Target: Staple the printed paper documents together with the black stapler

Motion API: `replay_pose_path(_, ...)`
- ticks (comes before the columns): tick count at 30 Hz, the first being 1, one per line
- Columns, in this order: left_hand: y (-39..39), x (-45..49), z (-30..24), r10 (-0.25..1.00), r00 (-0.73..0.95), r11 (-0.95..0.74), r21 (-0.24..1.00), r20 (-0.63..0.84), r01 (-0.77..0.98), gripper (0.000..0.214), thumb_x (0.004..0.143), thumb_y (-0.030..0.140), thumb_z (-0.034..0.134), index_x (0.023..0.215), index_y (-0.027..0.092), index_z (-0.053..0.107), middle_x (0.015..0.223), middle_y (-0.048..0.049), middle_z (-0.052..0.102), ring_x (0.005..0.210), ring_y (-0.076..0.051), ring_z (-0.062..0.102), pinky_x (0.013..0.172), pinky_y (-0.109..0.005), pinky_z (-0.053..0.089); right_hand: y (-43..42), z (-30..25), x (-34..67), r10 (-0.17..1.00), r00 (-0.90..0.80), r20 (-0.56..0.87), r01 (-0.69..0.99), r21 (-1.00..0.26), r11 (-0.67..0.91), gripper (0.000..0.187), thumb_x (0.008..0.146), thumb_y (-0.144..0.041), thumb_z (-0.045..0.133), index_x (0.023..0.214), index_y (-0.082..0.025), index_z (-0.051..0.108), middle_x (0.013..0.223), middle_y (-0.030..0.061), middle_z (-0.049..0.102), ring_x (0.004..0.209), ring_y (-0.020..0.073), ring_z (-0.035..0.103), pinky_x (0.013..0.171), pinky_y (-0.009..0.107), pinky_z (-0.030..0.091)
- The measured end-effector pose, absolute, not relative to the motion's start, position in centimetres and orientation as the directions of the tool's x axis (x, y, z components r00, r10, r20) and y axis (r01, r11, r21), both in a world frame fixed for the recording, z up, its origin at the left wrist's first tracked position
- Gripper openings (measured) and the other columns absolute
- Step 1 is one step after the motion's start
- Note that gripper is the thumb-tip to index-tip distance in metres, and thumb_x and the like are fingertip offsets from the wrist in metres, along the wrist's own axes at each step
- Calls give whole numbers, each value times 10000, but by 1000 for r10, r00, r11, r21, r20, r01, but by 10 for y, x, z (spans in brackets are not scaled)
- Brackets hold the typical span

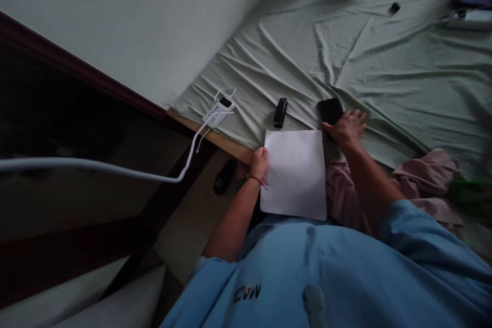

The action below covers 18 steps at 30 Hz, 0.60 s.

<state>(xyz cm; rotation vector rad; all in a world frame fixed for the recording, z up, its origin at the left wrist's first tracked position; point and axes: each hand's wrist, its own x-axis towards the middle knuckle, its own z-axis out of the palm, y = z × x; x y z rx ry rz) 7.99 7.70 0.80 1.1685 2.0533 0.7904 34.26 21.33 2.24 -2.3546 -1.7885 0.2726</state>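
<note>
**A sheet of paper in my left hand, my right on the phone**

My left hand pinches the paper at the upper part of its left edge, thumb on top and fingers curled under. That grip is closed on the sheet. The paper lies in front of me at the near edge of the bed, its far end on the green bedsheet and its near end reaching over my lap, against my blue shirt.

My right hand rests flat with the fingers spread. It holds nothing, and the fingertips touch the near corner of the black phone, which lies just beyond the paper's top right corner.

I judge the paper to be very light and limp. It looks like a single sheet or a thin stack, though I cannot tell which. It will sag where nothing supports it, crease if squeezed, and slide easily on the cloth. An edge pinch like this one holds it well enough, and a second pinch on the opposite edge would keep it flat.

A black stapler lies on the bedsheet just past the paper's top edge, apart from both hands. Further left, at the bed's edge, sits a white power strip, and its cable trails off to the left. Pink cloth is bunched beside my right arm.
</note>
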Motion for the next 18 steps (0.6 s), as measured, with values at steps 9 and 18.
replay_pose_path(9, 77, 83, 16, 878, -414, 446, 727, -242, 521, 377, 1025, 182, 452, 656, 162, 380, 611, 26, 362, 606, -116, 331, 612, -286, 207, 191, 16, 338, 962, 271, -21, 927, -265, -266, 1002, 742, -707, 740, 1383, 15, 474, 1440, 355, 437, 1346, 479, 372, 1068, 602, 351)
replay_pose_path(18, 77, 83, 12, 885, -415, 424, 735, -211, 529, 382, 1024, 176, 460, 651, 161, 380, 615, 24, 366, 613, -116, 337, 617, -284, 207, 191, 21, 339, 966, 259, -24, 919, -301, -254, 918, 821, -786, 609, 1333, -29, 526, 1440, 341, 426, 1358, 462, 356, 1063, 611, 345)
